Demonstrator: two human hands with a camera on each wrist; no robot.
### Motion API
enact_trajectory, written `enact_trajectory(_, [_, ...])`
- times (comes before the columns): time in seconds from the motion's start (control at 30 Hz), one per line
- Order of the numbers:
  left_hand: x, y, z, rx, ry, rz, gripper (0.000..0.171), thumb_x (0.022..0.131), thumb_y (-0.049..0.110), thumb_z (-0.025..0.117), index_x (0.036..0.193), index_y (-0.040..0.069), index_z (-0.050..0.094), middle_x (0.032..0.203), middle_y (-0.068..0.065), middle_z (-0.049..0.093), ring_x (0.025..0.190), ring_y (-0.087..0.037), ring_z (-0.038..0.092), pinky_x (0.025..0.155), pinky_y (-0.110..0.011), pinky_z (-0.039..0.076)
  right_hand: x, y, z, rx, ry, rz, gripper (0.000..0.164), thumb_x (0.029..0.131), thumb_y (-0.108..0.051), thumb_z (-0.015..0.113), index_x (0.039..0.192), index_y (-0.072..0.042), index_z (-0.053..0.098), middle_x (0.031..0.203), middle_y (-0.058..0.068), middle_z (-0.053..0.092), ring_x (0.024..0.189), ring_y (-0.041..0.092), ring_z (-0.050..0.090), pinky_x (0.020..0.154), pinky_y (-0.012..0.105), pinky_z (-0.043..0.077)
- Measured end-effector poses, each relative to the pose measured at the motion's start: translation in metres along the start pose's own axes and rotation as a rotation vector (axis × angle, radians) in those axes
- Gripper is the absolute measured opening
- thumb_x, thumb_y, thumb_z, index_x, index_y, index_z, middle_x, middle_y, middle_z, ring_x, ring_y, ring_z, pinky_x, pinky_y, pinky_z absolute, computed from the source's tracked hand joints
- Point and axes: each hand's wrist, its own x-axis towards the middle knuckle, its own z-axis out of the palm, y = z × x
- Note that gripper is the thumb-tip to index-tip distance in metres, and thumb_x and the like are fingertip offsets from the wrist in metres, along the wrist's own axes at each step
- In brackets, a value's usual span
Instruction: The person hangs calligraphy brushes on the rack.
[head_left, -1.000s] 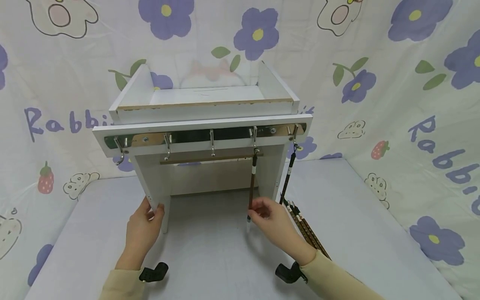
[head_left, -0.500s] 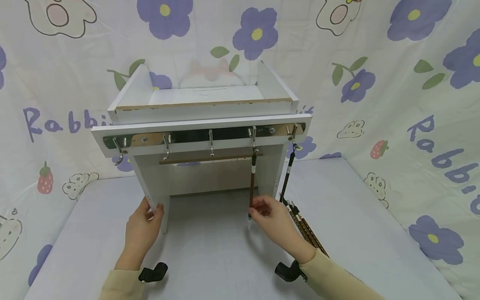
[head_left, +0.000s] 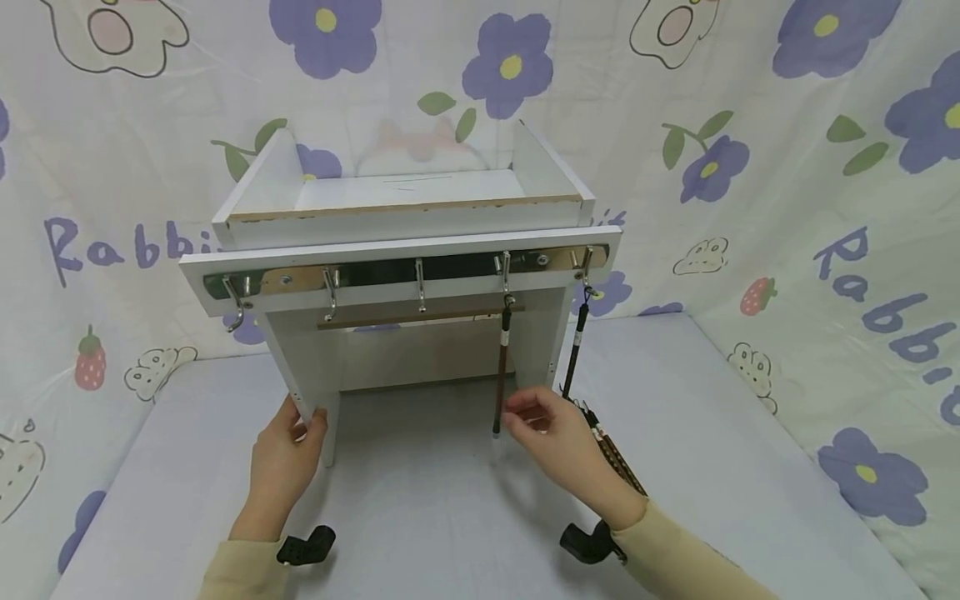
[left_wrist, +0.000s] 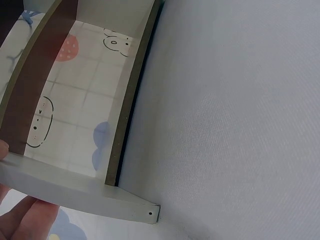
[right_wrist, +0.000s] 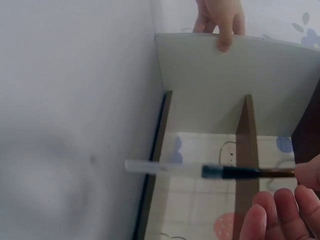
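A white wooden rack (head_left: 405, 218) with a row of metal hooks (head_left: 421, 283) stands on the table. My left hand (head_left: 285, 462) grips the front edge of its left side panel (head_left: 296, 354), thumb inside and fingers outside. From the second hook from the right hangs a calligraphy brush (head_left: 502, 358), tip down. The right wrist view shows a clear cap (right_wrist: 167, 167) over its dark lower end. Just right of this brush is my right hand (head_left: 570, 450), its fingers loosely bent and parted from the handle. Another brush (head_left: 576, 350) hangs on the rightmost hook.
Several more brushes (head_left: 618, 458) lie on the white table (head_left: 750, 467) right of the rack, partly hidden by my right hand. Three hooks on the left bear nothing. A patterned cloth (head_left: 750, 100) hangs behind and at the sides.
My right hand has let go of the hanging brush and shifted slightly right, away from it. The brush stays on its hook. My left hand keeps its hold on the panel.
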Motion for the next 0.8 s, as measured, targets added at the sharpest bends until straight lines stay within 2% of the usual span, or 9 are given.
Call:
enact_trajectory(0.1, [0.000,0.000,0.000,-0.002,-0.001,0.004,0.049,0.100,0.038,0.046,0.143,0.014,0.045,0.140,-0.015,0.051,0.110,-0.042,0.060,0.076,-0.054,0.055,-0.003,-0.002,-0.006,0.001,-0.020,-0.025,0.016,0.090,-0.017,0.070,0.106,-0.014,0.066,0.097,-0.004,0.067,0.087,0.012,0.064,0.075,0.032,0.054])
enact_trajectory(0.33, [-0.001,0.001,-0.001,0.001,0.001,0.010,0.048,0.100,0.037,0.047,0.141,0.012,0.046,0.139,-0.015,0.052,0.109,-0.041,0.061,0.076,-0.054,0.055,-0.012,0.001,-0.031,-0.003,-0.097,-0.025,0.021,0.089,-0.028,0.072,0.107,-0.019,0.065,0.098,-0.007,0.067,0.087,0.012,0.064,0.075,0.030,0.054])
enact_trajectory(0.5, [-0.001,0.000,0.000,-0.006,0.004,0.013,0.047,0.100,0.035,0.047,0.141,0.013,0.047,0.138,-0.015,0.053,0.109,-0.041,0.061,0.076,-0.053,0.055,-0.021,0.001,-0.053,-0.025,-0.127,0.016,0.020,0.088,-0.020,0.072,0.106,-0.017,0.064,0.097,-0.004,0.067,0.085,0.016,0.064,0.074,0.030,0.055])
enact_trajectory(0.63, [-0.002,0.000,-0.001,-0.010,-0.004,0.009,0.048,0.100,0.036,0.047,0.143,0.014,0.045,0.140,-0.014,0.051,0.110,-0.041,0.061,0.077,-0.053,0.055,-0.027,0.009,-0.068,-0.057,-0.118,0.063,0.020,0.088,-0.020,0.073,0.106,-0.015,0.064,0.095,-0.004,0.067,0.084,0.017,0.064,0.071,0.029,0.054])
enact_trajectory(0.8, [0.000,0.001,-0.001,-0.008,-0.005,0.009,0.048,0.100,0.036,0.047,0.143,0.014,0.045,0.140,-0.014,0.051,0.110,-0.041,0.060,0.078,-0.054,0.054,-0.032,0.018,-0.083,-0.089,-0.115,0.108,0.019,0.089,-0.015,0.071,0.106,-0.009,0.064,0.095,0.002,0.068,0.083,0.021,0.065,0.071,0.030,0.055])
